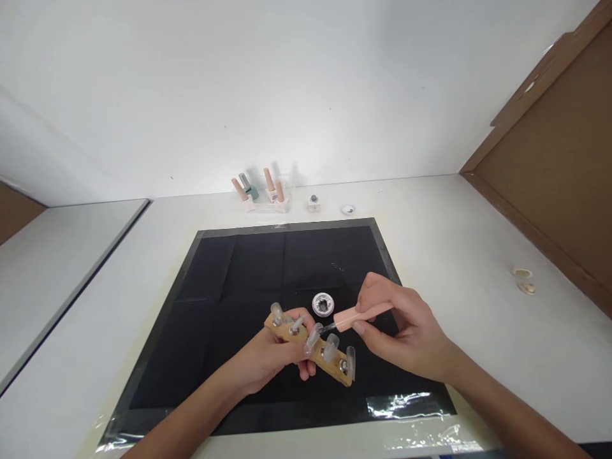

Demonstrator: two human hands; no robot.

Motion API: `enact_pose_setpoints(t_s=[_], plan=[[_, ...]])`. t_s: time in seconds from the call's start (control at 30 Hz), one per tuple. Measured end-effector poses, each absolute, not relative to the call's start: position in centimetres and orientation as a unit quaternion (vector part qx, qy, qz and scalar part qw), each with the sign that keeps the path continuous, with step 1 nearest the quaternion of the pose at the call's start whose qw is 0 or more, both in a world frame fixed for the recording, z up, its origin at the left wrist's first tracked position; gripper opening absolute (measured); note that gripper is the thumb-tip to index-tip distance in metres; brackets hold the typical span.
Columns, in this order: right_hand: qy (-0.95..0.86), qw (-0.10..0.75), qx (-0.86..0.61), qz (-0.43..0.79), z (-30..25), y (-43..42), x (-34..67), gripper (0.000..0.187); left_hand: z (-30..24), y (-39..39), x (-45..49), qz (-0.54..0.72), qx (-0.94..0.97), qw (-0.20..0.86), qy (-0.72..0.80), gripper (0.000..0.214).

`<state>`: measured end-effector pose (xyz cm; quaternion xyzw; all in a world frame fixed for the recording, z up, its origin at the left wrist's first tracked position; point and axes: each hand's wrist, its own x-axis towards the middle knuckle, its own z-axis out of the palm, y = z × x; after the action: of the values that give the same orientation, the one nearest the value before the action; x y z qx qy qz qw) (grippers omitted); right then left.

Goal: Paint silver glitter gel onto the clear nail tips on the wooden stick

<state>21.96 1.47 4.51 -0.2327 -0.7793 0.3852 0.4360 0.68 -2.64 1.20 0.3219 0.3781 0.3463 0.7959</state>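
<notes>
My left hand [272,357] is wrapped around a wooden nail tip stand [337,371], which tilts down to the right over the black mat. Several clear false nails stick up from it on small metal mounts; my left thumb lies by the middle false nail [313,338]. In my right hand [406,325], fingers pinch the pink cap handle of a nail polish brush [348,319]. The brush's tip points left and appears to touch the middle false nail. Just behind the stand, a small round open pot [323,305] with silvery-grey contents sits on the mat.
The black mat [201,331] is taped to a white table. Behind it stand several nail polish bottles [272,194] in a clear holder, an uncapped bottle [313,204] and a small round lid [348,209]. Two small round pieces [524,288] lie at right, near a brown board [564,166].
</notes>
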Motion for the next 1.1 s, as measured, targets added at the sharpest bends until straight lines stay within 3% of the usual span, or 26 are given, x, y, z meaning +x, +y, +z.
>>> enact_pose_setpoints(t_s=[0.2,0.37,0.53,0.77,1.1], plan=[[-0.802,0.398,-0.236,0.379,4.8,1.3,21.7,0.019,1.3,-2.6,0.7,0.334,0.323,0.799,0.381,0.032],[-0.758,0.407,-0.342,0.379,4.9,2.0,22.2,0.015,1.1,-2.5,0.1,0.342,0.323,0.797,0.379,0.029],[-0.699,0.294,-0.46,0.461,4.5,3.4,22.8,0.002,1.1,-2.1,-1.7,0.339,0.34,0.783,0.396,0.027],[-0.678,0.227,-0.464,0.524,3.0,3.9,23.3,0.02,1.3,-1.1,-2.7,0.323,0.362,0.772,0.411,0.03],[-0.669,0.212,-0.458,0.546,2.7,3.1,22.2,0.029,1.6,-0.5,-2.4,0.277,0.347,0.747,0.494,0.066]])
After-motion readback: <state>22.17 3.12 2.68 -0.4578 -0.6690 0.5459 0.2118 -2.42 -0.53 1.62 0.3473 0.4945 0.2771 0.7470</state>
